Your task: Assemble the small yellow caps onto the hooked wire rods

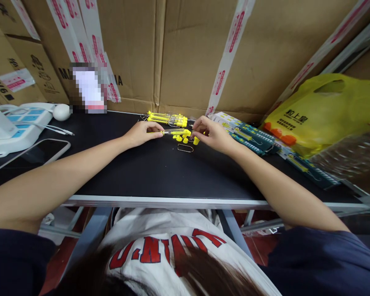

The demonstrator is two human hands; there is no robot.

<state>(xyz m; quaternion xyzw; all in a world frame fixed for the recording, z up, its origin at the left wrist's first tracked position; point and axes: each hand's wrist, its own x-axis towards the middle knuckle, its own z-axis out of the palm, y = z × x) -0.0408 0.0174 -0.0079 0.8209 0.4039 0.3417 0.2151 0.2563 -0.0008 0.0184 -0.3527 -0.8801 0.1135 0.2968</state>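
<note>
My left hand (144, 133) pinches a slim yellow-ended rod with a clear barrel (172, 132), which lies roughly level and points right. Close to the rod's right end is my right hand (212, 132), its thumb and fingers drawn together; whatever they hold is too small to name. Below and between the hands lie several small yellow plastic pieces (196, 141) and a bent wire loop (185, 148) on the black tabletop (160, 174). Just behind the hands, a bundle of similar yellow-ended rods (167, 119) rests on the table.
Printed boxes (249, 133) lie to the right, beside a yellow plastic bag (329, 109). On the left are a white power strip (21, 127) with cables and a phone (33, 154). A blurred-out upright screen (89, 88) leans at the back against cardboard (188, 57).
</note>
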